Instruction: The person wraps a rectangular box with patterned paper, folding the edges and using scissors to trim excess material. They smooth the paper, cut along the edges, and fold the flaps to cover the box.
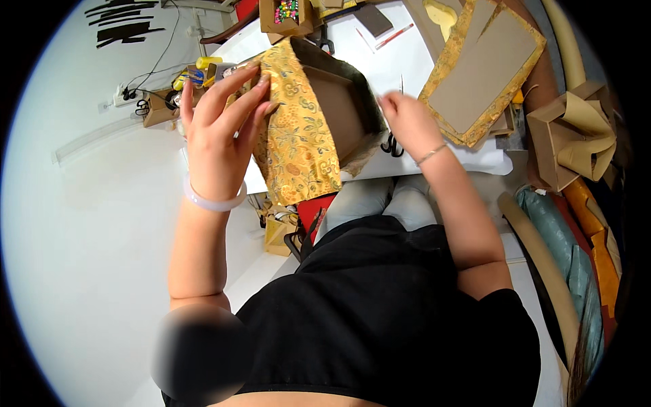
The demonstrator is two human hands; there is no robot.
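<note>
A grey-brown cardboard box (337, 102) stands tilted in front of me, its hollow side turned to the right. Gold brocade fabric (298, 129) with a floral pattern covers its left side, and frayed cloth edges the opening. The fingertips of my left hand (220, 125) grip the upper left edge of the brocade, little finger raised. My right hand (412, 123) is closed just right of the box's frayed edge, slightly blurred; whatever its fingers hold is hidden. Black-handled scissors (392, 145) lie on the table beside that hand, partly covered.
Brocade-edged grey boards (485, 74) lie on the right of the white table (410, 51). At the back are a small box of colourful beads (287, 15), a dark block (373, 20) and a red pen (395, 36). An open cardboard box (566, 139) and fabric rolls (566, 237) stand right.
</note>
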